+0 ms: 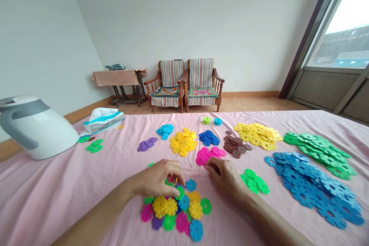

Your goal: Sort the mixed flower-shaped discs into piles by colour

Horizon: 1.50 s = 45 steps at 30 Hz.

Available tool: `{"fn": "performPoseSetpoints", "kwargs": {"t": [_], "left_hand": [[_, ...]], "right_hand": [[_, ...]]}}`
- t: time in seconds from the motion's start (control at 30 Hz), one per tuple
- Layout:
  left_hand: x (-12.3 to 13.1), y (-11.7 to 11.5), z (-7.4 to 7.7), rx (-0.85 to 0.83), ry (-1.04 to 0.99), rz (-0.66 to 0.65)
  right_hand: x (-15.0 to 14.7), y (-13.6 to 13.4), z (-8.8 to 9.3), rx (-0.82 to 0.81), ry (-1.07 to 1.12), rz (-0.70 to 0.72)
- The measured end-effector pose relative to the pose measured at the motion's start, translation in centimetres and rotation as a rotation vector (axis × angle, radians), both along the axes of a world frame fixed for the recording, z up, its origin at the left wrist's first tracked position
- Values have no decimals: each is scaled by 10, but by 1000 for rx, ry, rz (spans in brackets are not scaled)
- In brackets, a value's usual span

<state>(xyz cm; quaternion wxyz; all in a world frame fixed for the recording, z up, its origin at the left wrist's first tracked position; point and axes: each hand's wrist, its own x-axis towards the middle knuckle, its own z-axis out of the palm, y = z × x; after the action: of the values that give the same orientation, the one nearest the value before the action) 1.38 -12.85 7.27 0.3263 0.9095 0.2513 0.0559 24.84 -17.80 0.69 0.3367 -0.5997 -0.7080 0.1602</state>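
Observation:
My left hand is curled above a mixed pile of flower-shaped plastic discs. Thin pink and yellow disc edges show between its thumb and fingers; the palm hides the rest. Green, yellow, blue, purple and pink pieces overlap in that pile. My right hand is pinched at the near edge of a pink disc pile. A bit of pink shows at its fingertips, mostly covered by the fingers. Right of this hand lies a small green disc pile.
Sorted piles lie farther out: yellow, dark blue, brown, purple. Larger blue discs and green discs spread at right. A white jug and tissue pack stand at left.

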Motion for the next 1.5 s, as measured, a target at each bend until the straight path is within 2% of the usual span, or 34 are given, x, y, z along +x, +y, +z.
{"fn": "performPoseSetpoints", "kwargs": {"t": [0.13, 0.3, 0.47, 0.6, 0.7, 0.77, 0.87, 0.93, 1.07, 1.2, 1.3, 1.37, 1.5], "left_hand": [[6, -14, 0, 120, 74, -76], [7, -13, -7, 153, 78, -77], [8, -10, -10, 128, 8, -43], [9, -8, -15, 126, -119, 53], [10, 0, -19, 101, -228, 200], [8, 14, -22, 66, -283, 351], [2, 50, -31, -27, -358, 611], [-3, 78, -36, -39, -369, 831], [-11, 130, -45, 19, -385, 1022], [-12, 159, -48, 63, -376, 1166], [-10, 165, -46, 84, -384, 1194], [-8, 161, -44, 87, -391, 1151], [-3, 131, -37, 26, -371, 903]], "right_hand": [[0, 0, -1, -3, -2, 1], [1, 1, -3, -6, 0, -1], [0, 1, -2, -26, -1, 6], [-1, 0, -1, -27, 2, 8], [0, -1, 0, -31, 6, 3], [-1, -1, 0, -32, 6, -2], [-1, 0, -2, -33, 1, -1], [-1, 1, -4, -34, -3, 1], [-1, 1, -4, -27, 10, 4], [-2, 1, -2, -28, 16, -4], [-2, 2, -2, -44, 13, -9], [-2, 2, -3, -50, 11, -7], [-2, 2, -4, -41, 4, 0]]}}
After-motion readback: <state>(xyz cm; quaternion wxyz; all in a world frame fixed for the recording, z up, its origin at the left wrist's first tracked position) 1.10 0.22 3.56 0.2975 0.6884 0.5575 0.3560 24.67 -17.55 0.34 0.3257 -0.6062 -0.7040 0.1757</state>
